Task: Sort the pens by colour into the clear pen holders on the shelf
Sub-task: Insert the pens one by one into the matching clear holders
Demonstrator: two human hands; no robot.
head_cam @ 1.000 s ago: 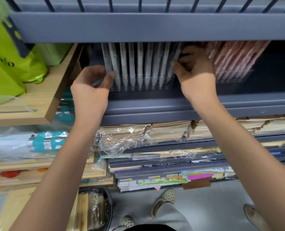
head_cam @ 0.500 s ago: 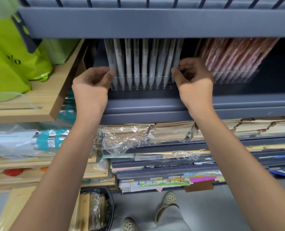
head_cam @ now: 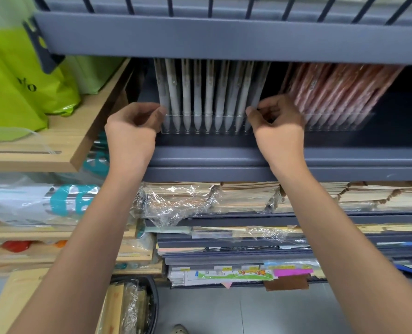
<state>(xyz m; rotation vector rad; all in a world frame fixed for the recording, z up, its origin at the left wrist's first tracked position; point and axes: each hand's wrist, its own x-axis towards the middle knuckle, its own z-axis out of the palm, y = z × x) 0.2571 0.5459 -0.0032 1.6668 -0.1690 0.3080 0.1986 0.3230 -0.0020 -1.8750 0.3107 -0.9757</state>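
On the grey shelf (head_cam: 224, 154), your left hand (head_cam: 132, 127) and right hand (head_cam: 278, 125) pinch opposite ends of a clear holder (head_cam: 201, 131). White pens (head_cam: 197, 97) fill it in a row, tips toward you, barrels running rearward. Pink pens (head_cam: 332, 92) fill the second holder (head_cam: 344, 127) beside it.

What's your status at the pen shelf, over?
Left hand grips clear holder's left end, right hand pinches its right end. White pens lined up inside. Pink pens close beside right hand.

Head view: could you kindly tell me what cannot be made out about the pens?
Head view:
White pens: tops hidden behind the upper shelf rail.
Pink pens: blurred, count unclear.
Clear holder: right end covered by the right hand; what its grip pinches is unclear.
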